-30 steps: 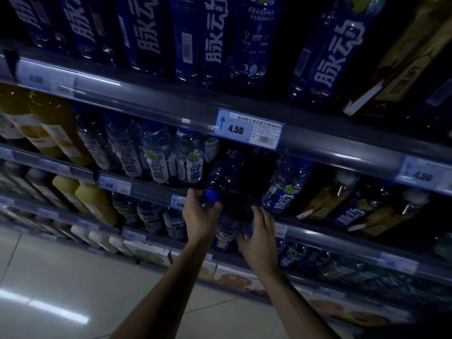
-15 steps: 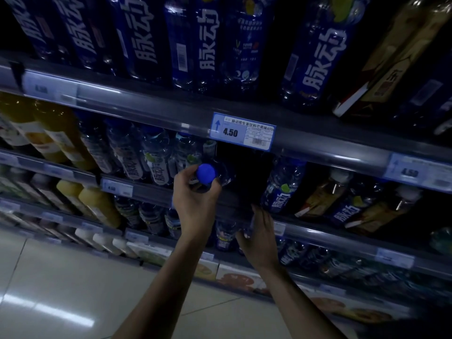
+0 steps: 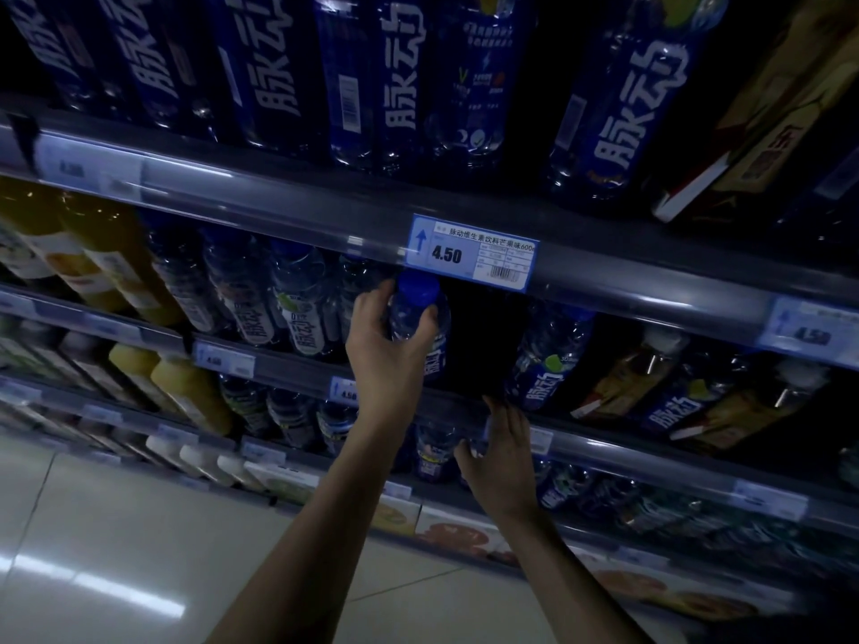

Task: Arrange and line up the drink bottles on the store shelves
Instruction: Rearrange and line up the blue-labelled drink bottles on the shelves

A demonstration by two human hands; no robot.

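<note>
Yellow juice bottles stand at the left end of the middle shelf, with clear blue-labelled ones beside them. The left hand grips a blue-capped bottle at the shelf front, fingers curled round its shoulder, just under the 4.50 price tag. The right hand has loosely straight fingers touching the shelf rail.
</note>
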